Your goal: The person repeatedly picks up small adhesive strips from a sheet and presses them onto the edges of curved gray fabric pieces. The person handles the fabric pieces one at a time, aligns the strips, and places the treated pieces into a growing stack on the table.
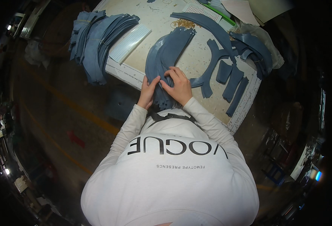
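A stack of curved blue cut pieces [166,47], cloth or leather, I cannot tell which, lies across the table's near edge in front of me. My left hand [147,93] is closed around the stack's left side, its thumb on top. On the right side of the same stack, my right hand [180,86] bends its fingers over the pieces, with its thumb close to the left thumb. The layers are fanned slightly between the two hands. The stack's lower end hangs toward my waist.
Tied bundles of blue pieces [94,45] overhang the white table's [132,77] left edge, beside a printed card [130,43]. A heap of yellowish rubber bands [184,24] lies beyond the stack. Loose blue pieces [224,71] and a clear plastic bag [275,52] are at right.
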The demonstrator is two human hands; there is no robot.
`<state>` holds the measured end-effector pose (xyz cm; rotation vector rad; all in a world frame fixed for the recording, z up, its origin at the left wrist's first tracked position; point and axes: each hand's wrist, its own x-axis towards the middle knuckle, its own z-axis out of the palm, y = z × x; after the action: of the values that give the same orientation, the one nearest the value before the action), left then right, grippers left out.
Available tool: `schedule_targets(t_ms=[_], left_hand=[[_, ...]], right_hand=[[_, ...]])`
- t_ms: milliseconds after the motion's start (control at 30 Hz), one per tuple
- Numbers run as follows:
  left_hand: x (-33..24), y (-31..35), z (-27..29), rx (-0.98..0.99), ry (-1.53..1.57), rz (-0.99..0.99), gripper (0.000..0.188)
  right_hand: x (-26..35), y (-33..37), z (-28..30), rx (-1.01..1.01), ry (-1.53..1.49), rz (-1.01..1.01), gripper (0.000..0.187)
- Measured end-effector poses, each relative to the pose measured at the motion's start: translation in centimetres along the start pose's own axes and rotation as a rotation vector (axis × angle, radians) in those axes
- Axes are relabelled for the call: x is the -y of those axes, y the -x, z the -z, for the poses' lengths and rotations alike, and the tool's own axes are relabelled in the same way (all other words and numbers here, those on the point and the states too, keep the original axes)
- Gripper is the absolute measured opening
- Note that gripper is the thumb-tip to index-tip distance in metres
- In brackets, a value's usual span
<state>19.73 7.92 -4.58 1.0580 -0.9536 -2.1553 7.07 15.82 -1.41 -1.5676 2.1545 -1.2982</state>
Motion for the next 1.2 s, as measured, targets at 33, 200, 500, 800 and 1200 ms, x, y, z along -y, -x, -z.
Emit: schedule_targets(t_ms=[33,200,500,800,1200], left_hand=[[0.0,0.0,0.0,-0.001,0.002,-0.001,0.040],[-0.1,0.1,-0.1,-0.009,0.003,0.004,0.044],[0.2,-0.2,0.2,-0.041,-0.030,0.022,0.044],[0.2,-0.3,-0.1,-0.038,-0.041,0.017,0.046],[-0.1,-0.2,0.6,-0.003,0.052,0.060,0.049]], right_hand=[[0.0,0.0,0.0,0.001,-0.003,0.000,0.027],[0.0,0.1,0.1,0.017,-0.011,-0.013,0.027],[-1.1,0.1,0.6,0.004,-0.174,-0.010,0.021],[-0.5,0.2,0.5,0.012,-0.069,-0.009,0.026],[-0.7,0.5,0.3,0.031,-0.034,-0.043,0.023]])
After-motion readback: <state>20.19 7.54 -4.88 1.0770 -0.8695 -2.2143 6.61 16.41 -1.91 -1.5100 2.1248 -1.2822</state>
